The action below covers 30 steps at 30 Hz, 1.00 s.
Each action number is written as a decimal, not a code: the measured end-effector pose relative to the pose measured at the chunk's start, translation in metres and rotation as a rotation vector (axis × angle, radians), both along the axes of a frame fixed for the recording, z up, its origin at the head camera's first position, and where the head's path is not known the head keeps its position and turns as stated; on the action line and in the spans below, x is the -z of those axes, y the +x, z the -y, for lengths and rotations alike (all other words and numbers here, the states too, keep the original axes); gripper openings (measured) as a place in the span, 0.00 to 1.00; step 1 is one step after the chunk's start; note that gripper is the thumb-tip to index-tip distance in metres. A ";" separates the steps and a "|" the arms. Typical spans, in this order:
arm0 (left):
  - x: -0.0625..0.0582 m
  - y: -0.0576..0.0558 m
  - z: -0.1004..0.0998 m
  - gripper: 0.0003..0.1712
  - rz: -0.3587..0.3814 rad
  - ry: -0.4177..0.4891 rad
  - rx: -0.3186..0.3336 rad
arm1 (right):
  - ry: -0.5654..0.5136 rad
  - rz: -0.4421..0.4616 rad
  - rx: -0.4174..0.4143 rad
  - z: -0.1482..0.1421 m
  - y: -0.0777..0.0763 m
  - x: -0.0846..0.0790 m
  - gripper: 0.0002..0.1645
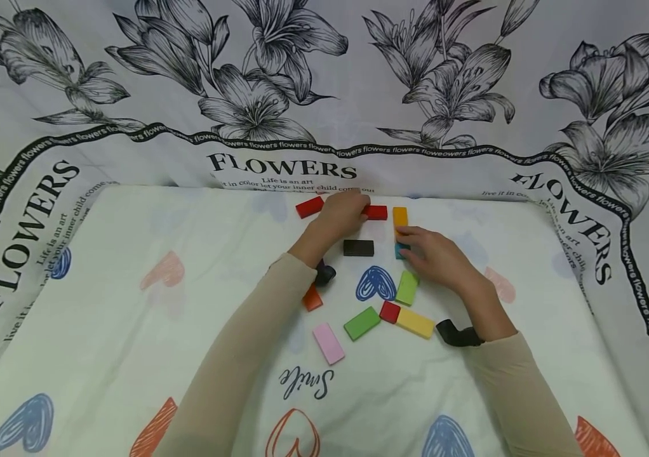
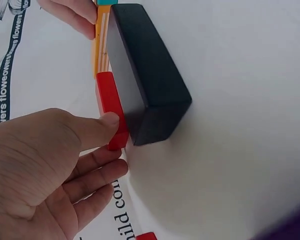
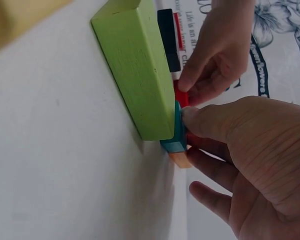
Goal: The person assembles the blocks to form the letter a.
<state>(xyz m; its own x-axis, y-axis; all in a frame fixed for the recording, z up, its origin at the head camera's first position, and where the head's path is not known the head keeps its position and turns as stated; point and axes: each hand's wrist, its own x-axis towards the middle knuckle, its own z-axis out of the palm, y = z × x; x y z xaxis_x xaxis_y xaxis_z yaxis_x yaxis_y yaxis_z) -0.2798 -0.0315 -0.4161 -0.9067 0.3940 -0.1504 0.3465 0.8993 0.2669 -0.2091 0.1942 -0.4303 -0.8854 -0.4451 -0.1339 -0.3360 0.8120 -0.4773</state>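
Observation:
My left hand [image 1: 343, 214] pinches the near end of a red block [image 1: 378, 212] between thumb and fingers. In the left wrist view the red block [image 2: 109, 97] points at an orange block [image 2: 103, 50], with a black block [image 2: 150, 65] beside it. My right hand [image 1: 441, 259] holds a teal block [image 1: 399, 251], thumb on one side and fingers on the other. This teal block [image 3: 176, 134] adjoins the near end of the orange block [image 1: 400, 216]. A light green block [image 1: 407, 287] lies just below it, large in the right wrist view.
A second red block [image 1: 309, 207] lies left of my left hand. Nearer are an orange-red block [image 1: 312, 298], a green block [image 1: 361, 324], a pink block [image 1: 328, 343], a small red block [image 1: 390, 311] and a yellow block [image 1: 415, 322], all on a white printed cloth [image 1: 187, 343].

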 end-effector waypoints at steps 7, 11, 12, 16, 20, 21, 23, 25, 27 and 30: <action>0.001 -0.004 -0.003 0.19 -0.008 0.006 0.006 | -0.023 0.003 -0.013 0.000 0.000 0.003 0.28; 0.001 -0.006 -0.003 0.18 -0.015 0.014 -0.004 | -0.030 -0.007 -0.024 0.003 -0.002 0.001 0.28; 0.001 -0.006 -0.003 0.18 -0.012 0.018 -0.009 | -0.030 -0.005 -0.027 0.003 -0.002 0.001 0.28; 0.002 -0.005 -0.006 0.19 0.003 0.037 0.006 | -0.006 -0.005 -0.022 0.001 -0.001 0.002 0.28; 0.004 -0.005 -0.008 0.21 0.023 0.067 0.019 | 0.008 -0.003 -0.018 -0.004 0.001 0.003 0.27; 0.005 -0.005 -0.008 0.22 0.029 0.072 0.016 | 0.009 -0.006 -0.024 -0.005 0.001 0.003 0.27; 0.005 -0.005 -0.008 0.22 0.037 0.081 0.014 | 0.007 -0.008 -0.026 -0.006 0.001 0.002 0.27; 0.004 -0.006 -0.008 0.23 0.044 0.086 0.020 | 0.005 -0.006 -0.023 -0.007 0.000 0.001 0.26; 0.003 -0.007 -0.008 0.22 0.041 0.087 0.026 | 0.002 -0.008 -0.012 -0.006 0.000 0.001 0.26; 0.001 -0.008 -0.007 0.23 0.039 0.075 0.027 | -0.020 0.006 -0.001 -0.004 0.000 0.001 0.27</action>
<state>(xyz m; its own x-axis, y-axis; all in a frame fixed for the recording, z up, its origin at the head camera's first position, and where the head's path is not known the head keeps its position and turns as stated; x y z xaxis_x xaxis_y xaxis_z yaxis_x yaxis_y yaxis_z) -0.2873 -0.0241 -0.4174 -0.8897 0.4294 -0.1549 0.3579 0.8668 0.3472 -0.2095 0.1983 -0.4313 -0.8840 -0.4489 -0.1301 -0.3342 0.8017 -0.4956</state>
